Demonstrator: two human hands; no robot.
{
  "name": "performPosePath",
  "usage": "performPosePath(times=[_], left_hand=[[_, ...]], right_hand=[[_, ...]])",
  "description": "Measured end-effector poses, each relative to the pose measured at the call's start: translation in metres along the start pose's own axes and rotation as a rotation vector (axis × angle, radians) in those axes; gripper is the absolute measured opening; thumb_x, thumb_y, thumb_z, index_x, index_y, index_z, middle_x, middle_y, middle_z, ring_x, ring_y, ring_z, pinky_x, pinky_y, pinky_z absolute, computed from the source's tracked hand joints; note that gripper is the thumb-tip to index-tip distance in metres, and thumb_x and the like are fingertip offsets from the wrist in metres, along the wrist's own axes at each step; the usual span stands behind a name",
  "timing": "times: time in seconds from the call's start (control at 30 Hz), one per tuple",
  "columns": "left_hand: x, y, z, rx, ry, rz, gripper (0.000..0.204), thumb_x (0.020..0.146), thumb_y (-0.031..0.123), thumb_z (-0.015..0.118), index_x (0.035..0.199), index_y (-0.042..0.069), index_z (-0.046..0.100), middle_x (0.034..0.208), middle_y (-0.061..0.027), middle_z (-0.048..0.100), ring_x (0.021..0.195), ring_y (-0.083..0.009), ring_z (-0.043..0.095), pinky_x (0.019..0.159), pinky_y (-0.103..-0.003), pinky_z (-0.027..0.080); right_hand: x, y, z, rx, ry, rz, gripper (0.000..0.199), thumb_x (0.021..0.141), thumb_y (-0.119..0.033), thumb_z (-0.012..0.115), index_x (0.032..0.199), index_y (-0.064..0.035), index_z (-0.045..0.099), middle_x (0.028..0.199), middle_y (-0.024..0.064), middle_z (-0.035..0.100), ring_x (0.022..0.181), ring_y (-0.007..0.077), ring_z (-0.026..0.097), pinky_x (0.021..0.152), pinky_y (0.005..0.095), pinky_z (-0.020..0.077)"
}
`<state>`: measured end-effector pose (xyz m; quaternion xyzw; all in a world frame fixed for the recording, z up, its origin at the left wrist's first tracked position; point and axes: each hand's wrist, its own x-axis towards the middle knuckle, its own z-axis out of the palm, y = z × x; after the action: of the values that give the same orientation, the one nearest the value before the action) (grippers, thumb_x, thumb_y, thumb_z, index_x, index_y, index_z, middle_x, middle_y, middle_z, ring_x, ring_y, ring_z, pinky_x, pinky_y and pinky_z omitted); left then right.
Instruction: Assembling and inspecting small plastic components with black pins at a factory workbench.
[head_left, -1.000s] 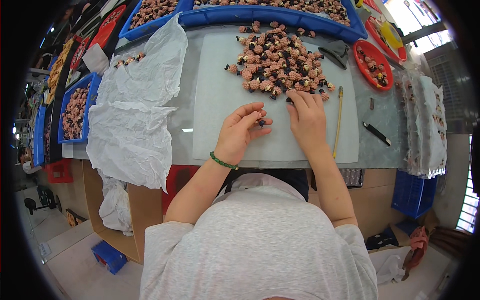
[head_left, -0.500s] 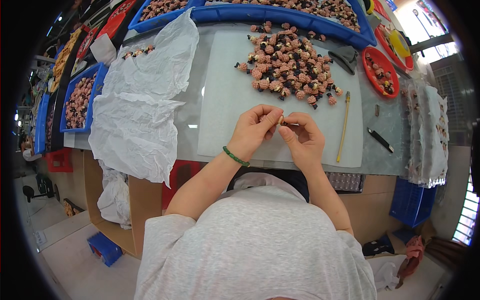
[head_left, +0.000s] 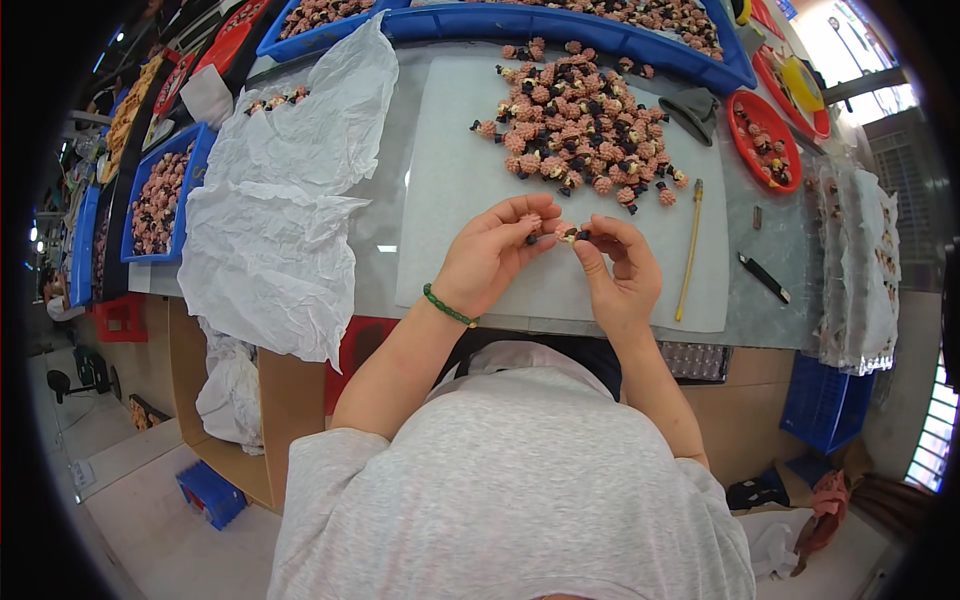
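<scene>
Above the white sheet [head_left: 440,215], my right hand [head_left: 624,275] pinches a small figurine [head_left: 568,236] with a pink knobbly top, a pale middle and a dark end. A second pink-topped figurine [head_left: 531,224] sits between the thumb and fingers of my left hand [head_left: 482,258], which wears a green beaded bracelet. Both hands are close together, the two figurines slightly apart. Beyond them lies a heap of similar pink and dark figurines [head_left: 590,125].
A thin yellow-handled tool [head_left: 690,250] and a black cutter [head_left: 763,278] lie at right. Crumpled white paper [head_left: 270,235] covers the table's left. Blue trays [head_left: 560,38] of figurines stand at the back, with a red dish [head_left: 740,150] at right. Layered plastic packs [head_left: 860,270] stand far right.
My hands have moved apart slightly, the left going left. A figurine now shows in each hand, where my fingers met around one small piece before.
</scene>
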<state>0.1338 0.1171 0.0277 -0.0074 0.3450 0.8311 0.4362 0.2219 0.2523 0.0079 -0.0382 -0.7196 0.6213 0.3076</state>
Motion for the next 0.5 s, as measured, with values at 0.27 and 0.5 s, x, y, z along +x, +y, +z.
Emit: performPosePath(times=[0.27,0.5], left_hand=[[-0.003,-0.01,-0.008,0.565,0.002,0.281,0.03,0.086,0.003,0.052,0.115,-0.003,0.049,0.112,-0.0117,0.054,0.095,-0.0156,0.055,0.085,-0.028,0.046],[-0.021,-0.022,-0.011,0.572,-0.002,0.382,0.036,0.082,0.002,0.057,0.116,-0.004,0.049,0.102,-0.0057,0.055,0.096,-0.0137,0.053,0.082,-0.027,0.047]], right_hand=[[0.009,-0.002,0.01,0.176,-0.121,0.305,0.01,0.082,-0.008,0.061,0.087,0.0008,0.059,0.083,0.0046,0.06,0.07,0.0077,0.055,0.061,0.02,0.0449],[0.001,-0.001,0.012,0.11,-0.115,0.528,0.017,0.086,-0.015,0.057,0.087,0.0022,0.058,0.079,0.0054,0.061,0.067,0.0076,0.054,0.058,0.0193,0.044]])
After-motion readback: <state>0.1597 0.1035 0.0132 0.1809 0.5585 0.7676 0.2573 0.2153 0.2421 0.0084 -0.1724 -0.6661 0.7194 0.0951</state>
